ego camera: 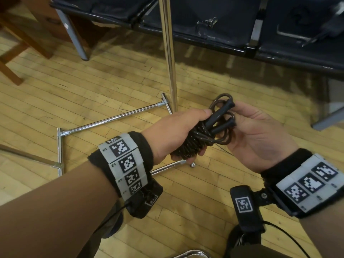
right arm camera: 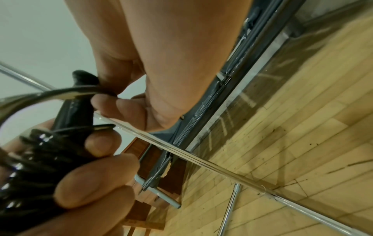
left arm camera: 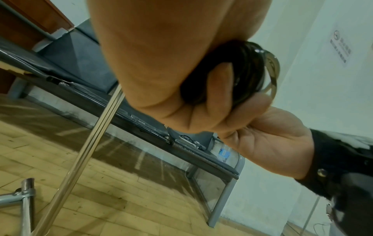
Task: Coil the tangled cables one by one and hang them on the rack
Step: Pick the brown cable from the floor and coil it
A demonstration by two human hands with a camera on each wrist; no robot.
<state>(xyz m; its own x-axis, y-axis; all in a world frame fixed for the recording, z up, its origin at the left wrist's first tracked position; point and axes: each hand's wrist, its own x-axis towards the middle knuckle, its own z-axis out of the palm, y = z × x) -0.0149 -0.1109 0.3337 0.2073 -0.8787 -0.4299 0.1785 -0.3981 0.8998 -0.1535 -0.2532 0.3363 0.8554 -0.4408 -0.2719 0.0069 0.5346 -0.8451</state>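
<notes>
A black coiled cable (ego camera: 193, 144) with two black handle-like ends (ego camera: 222, 116) is bundled between my hands above the floor. My left hand (ego camera: 178, 131) grips the wrapped middle of the bundle (left arm camera: 242, 71), fingers curled round it. My right hand (ego camera: 249, 127) holds the loop end and the handles, its fingers (right arm camera: 109, 103) pinching a strand (right arm camera: 60, 94). The chrome rack's upright pole (ego camera: 168, 53) rises just behind the bundle, and its base bars (ego camera: 111, 118) lie on the floor to the left.
A row of dark padded seats (ego camera: 204, 21) on grey metal legs (ego camera: 74, 34) runs behind the rack. A wooden piece of furniture (ego camera: 22, 34) stands at the far left. Wooden floorboards (ego camera: 186, 211) spread below my hands. A chrome curved bar (ego camera: 193, 254) shows at the bottom edge.
</notes>
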